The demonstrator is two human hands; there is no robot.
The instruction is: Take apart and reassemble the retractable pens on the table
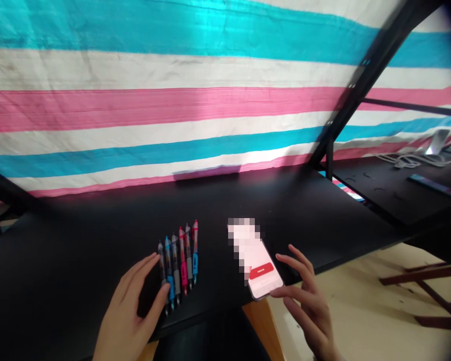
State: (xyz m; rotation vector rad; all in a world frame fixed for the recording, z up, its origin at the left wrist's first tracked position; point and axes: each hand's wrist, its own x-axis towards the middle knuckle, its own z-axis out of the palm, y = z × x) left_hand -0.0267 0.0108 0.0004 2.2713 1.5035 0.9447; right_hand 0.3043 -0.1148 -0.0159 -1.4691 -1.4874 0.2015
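Several click pens lie side by side on the black table (108, 230), among them a pink pen (183, 260), a blue pen (169, 265) and a grey pen (176, 268). At their left edge is my left hand (130, 298), fingers apart, its fingertips touching the outermost pen. To the right of the pens a smartphone (263, 286) lies face up, its lit screen showing a red button and its upper part blurred out. My right hand (308, 296) is spread at the phone's lower right corner, one fingertip at its edge, holding nothing.
A striped tarp (154, 110) hangs behind the table. Black metal posts (355, 93) rise at the right. Another dark table (391, 185) beyond them carries white cables (406, 160) and a flat strip (436, 186). A wooden stool (424, 286) stands on the floor at right.
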